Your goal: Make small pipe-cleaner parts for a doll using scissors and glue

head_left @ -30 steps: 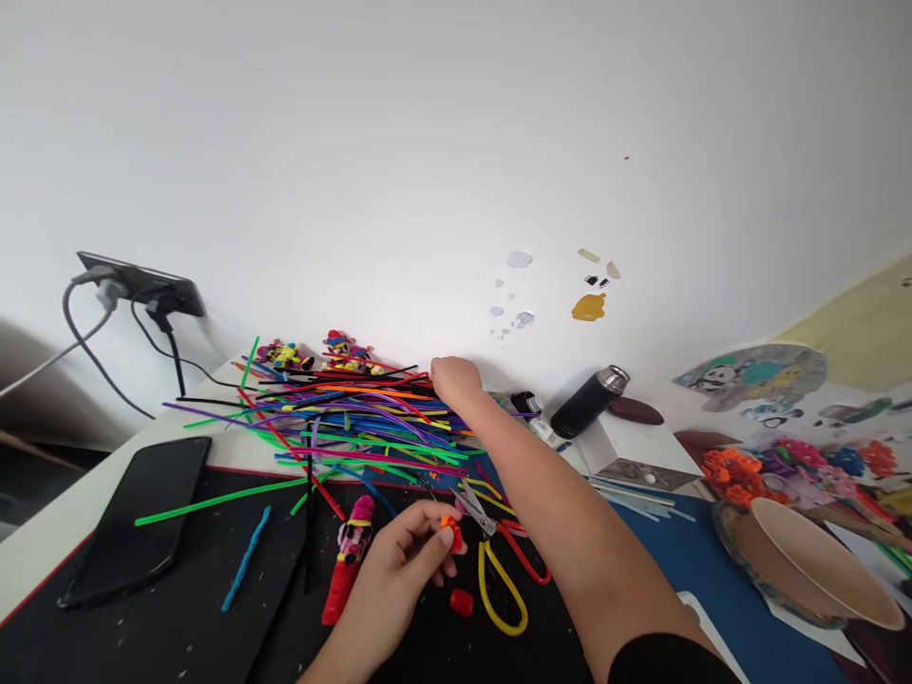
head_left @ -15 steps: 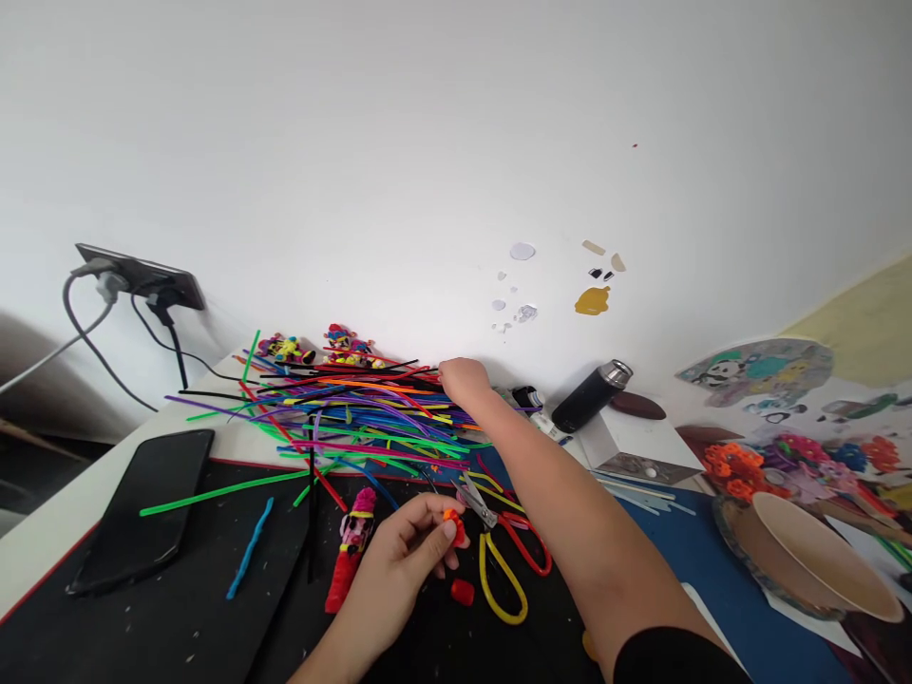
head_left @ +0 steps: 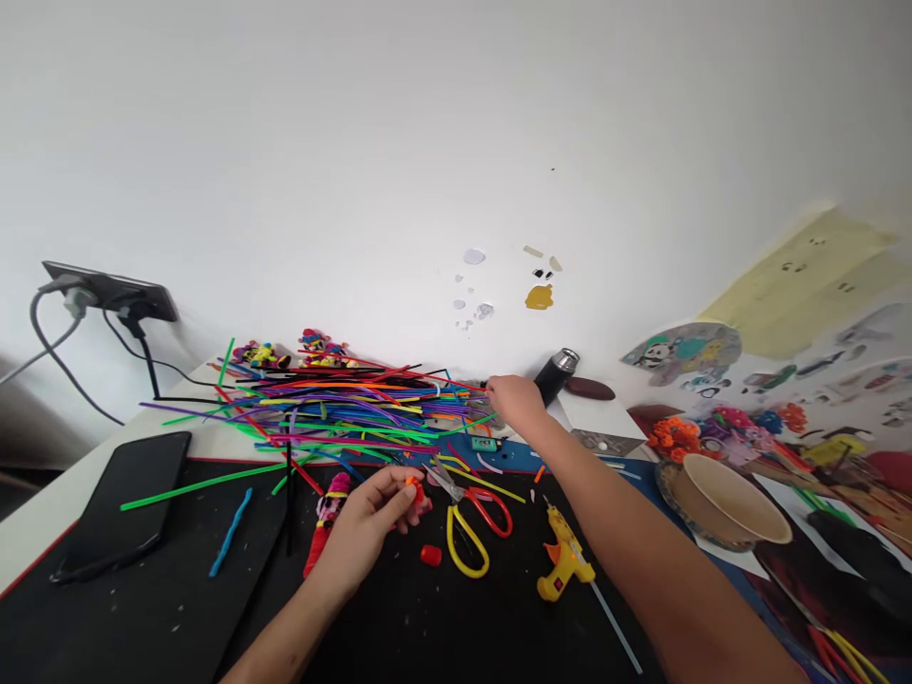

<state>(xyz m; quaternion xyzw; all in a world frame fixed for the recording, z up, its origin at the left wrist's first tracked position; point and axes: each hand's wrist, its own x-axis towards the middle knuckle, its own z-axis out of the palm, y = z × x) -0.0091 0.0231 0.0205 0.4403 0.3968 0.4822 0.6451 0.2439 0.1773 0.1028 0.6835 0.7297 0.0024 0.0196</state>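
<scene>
My left hand is closed in a pinch around a small orange-red coiled pipe-cleaner piece, above the black mat. Stretched out over the back of the table, my right hand pinches the right end of a red pipe cleaner at the pile of coloured pipe cleaners. Scissors with one yellow and one red handle lie half open between my hands. A small red roll rests near them. Beside my left wrist lies a red-bodied pipe-cleaner figure, partly hidden.
A yellow glue gun with a glue stick lies beneath my right forearm. A black phone and a blue twisted strip are at left. A black flask leans behind my right hand; a beige bowl stands at right.
My right hand has moved right, away from the pile, with a red pipe cleaner now showing in its fingers. The view has turned right, uncovering the glue gun. My left hand keeps its pinch.
</scene>
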